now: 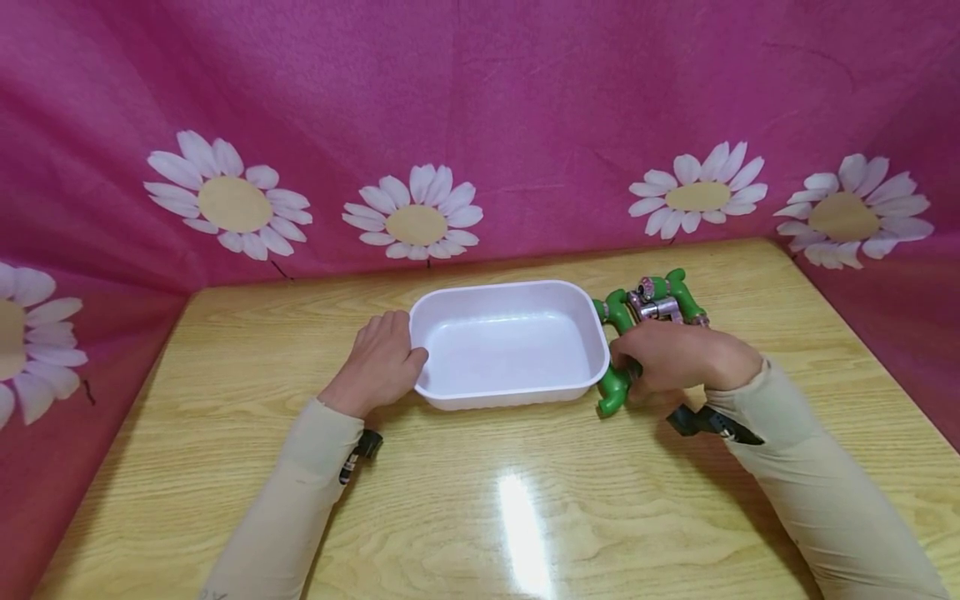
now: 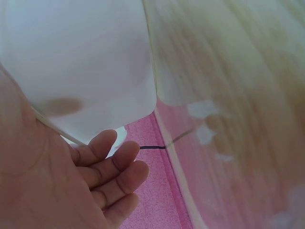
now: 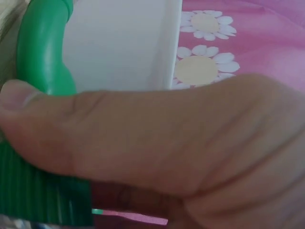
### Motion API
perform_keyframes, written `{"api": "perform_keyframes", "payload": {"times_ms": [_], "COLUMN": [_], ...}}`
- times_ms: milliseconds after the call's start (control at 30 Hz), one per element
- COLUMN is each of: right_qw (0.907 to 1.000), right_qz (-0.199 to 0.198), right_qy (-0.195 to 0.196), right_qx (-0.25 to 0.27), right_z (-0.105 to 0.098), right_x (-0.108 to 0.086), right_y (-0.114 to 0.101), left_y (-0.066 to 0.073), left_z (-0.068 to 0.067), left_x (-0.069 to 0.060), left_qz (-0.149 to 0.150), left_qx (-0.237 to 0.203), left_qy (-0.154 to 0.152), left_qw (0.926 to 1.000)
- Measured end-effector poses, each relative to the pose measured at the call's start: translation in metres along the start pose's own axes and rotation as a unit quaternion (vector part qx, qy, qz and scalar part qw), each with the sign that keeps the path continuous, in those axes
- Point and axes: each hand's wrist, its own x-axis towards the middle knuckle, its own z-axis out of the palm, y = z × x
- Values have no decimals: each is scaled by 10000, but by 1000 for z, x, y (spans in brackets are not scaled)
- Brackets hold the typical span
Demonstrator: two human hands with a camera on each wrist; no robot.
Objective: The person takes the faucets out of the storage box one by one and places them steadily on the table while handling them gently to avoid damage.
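Note:
A white rectangular plastic tub (image 1: pixel 510 346) stands upright on the table, with nothing visible inside it. My left hand (image 1: pixel 382 358) grips its left end, thumb over the rim and fingers outside; the left wrist view shows those fingers (image 2: pixel 126 179) bent beside the white wall. At the tub's right end, my right hand (image 1: pixel 667 354) holds a green bent plastic piece (image 1: pixel 615 392), which has a smooth curved end and a ribbed part (image 3: pixel 43 186) in the right wrist view. The thumb lies across it, while the other fingers are mostly hidden.
Behind the right hand lies another green bent piece (image 1: pixel 682 296) with shiny pinkish and silver parts (image 1: pixel 660 310) next to it. The wooden table (image 1: pixel 450 500) reaches a pink cloth (image 1: pixel 525 125) with daisies at the back and sides.

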Motion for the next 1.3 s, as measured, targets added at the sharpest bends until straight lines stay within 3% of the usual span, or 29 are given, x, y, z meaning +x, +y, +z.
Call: {"api": "perform_keyframes", "payload": {"times_ms": [533,1000,1300], "right_qw": [9995,9991,9986], "right_qz": [80,159,236], "right_qy": [-140,-153,47], "right_qx": [280,362,474], "right_z": [4,6,2], "right_x": [4,13,7], "right_y": [6,12,21], "left_y": [-1,-5,-8], "left_z": [2,9,11], "left_x": [-1,6,11], "left_qz": [62,-32,307], "left_qx": [39,-72,-38], "left_qy": [83,-68,174], "left_qw": [9999,9999,9994]}}
